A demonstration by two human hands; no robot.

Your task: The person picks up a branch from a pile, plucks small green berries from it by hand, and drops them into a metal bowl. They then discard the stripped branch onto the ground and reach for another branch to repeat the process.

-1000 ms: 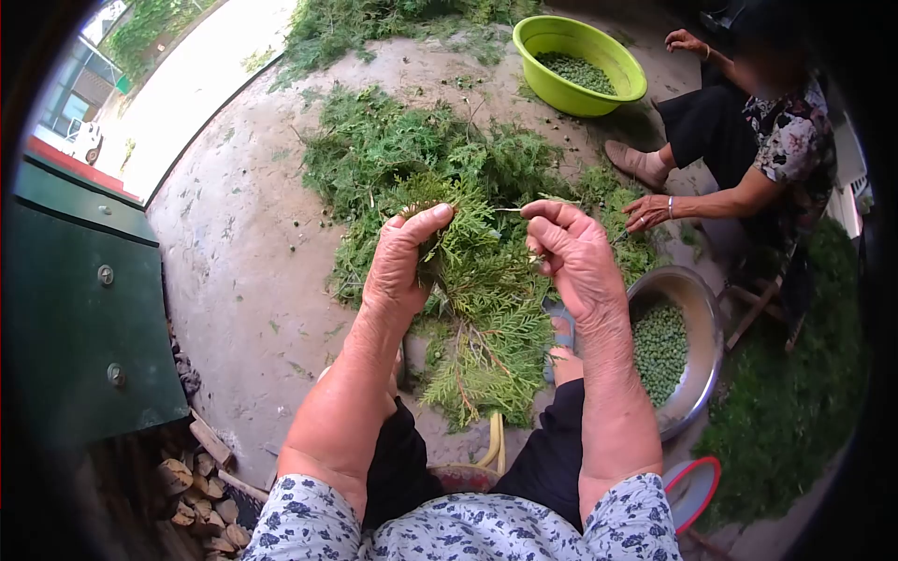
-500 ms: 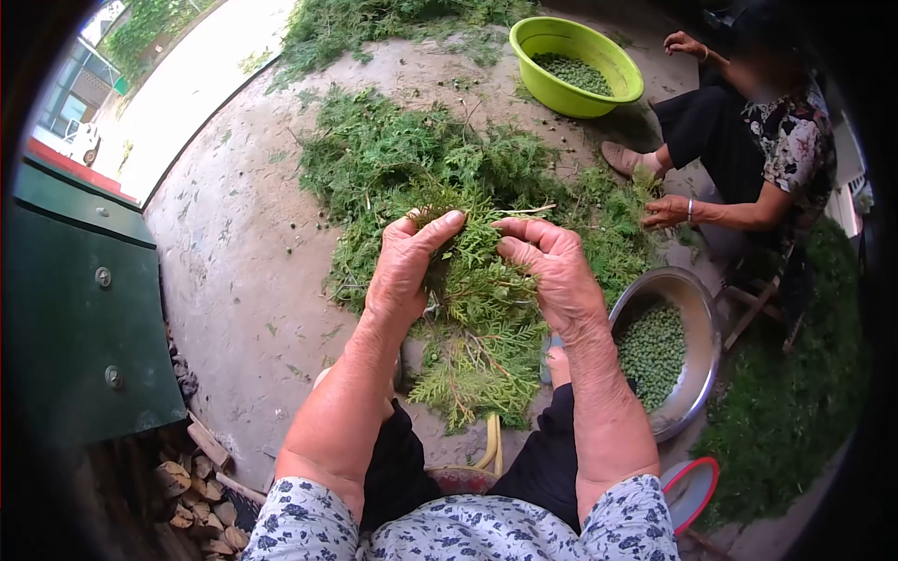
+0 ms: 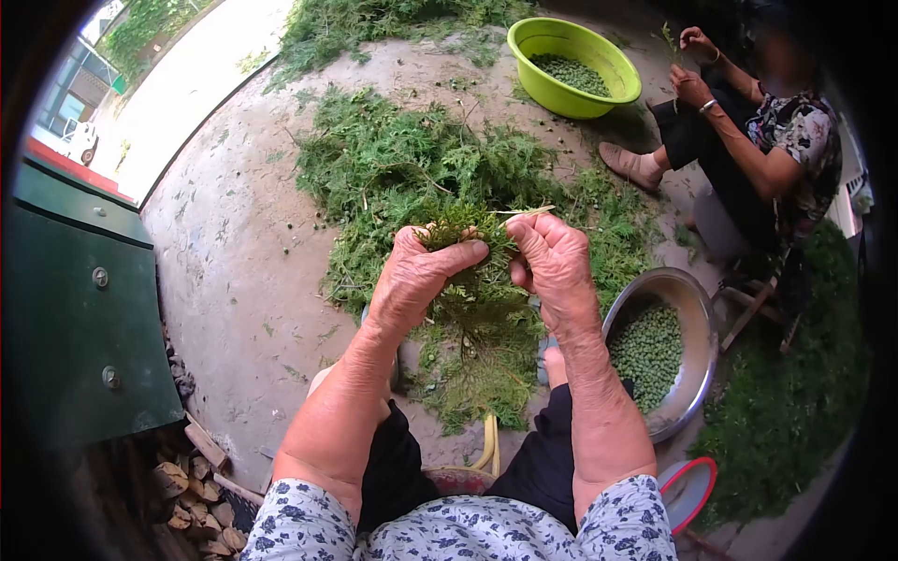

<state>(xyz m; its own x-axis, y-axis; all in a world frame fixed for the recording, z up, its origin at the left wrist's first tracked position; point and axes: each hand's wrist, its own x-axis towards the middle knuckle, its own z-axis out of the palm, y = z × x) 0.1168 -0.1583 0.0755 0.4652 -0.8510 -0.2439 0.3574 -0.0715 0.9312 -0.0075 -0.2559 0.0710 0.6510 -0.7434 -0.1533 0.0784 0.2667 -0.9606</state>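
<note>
Between my hands is a green cypress sprig (image 3: pixel 465 222) with flat, feathery leaves. My left hand (image 3: pixel 421 276) is closed around it, its thumb pressed across the leaves. At the sprig's right side, the fingers of my right hand (image 3: pixel 554 262) are pinched, near a pale bare stem end. Whether a small cone is between those fingertips is hidden. Below, more cypress branches (image 3: pixel 482 383) lie on the ground between my feet. A larger heap of cypress cuttings (image 3: pixel 402 154) spreads just beyond my hands.
A steel basin (image 3: pixel 706 374) of small green cones stands to my right. Farther off is a lime-green tub (image 3: pixel 571 101) with more cones. A seated co-worker (image 3: pixel 781 159) holds a sprig at the right. On the left are a green metal panel (image 3: pixel 65 309) and chopped wood (image 3: pixel 201 496).
My left thumb has moved right across the sprig, and my right fingers have drawn closer together. The co-worker's lower hand has risen from the heap with a sprig.
</note>
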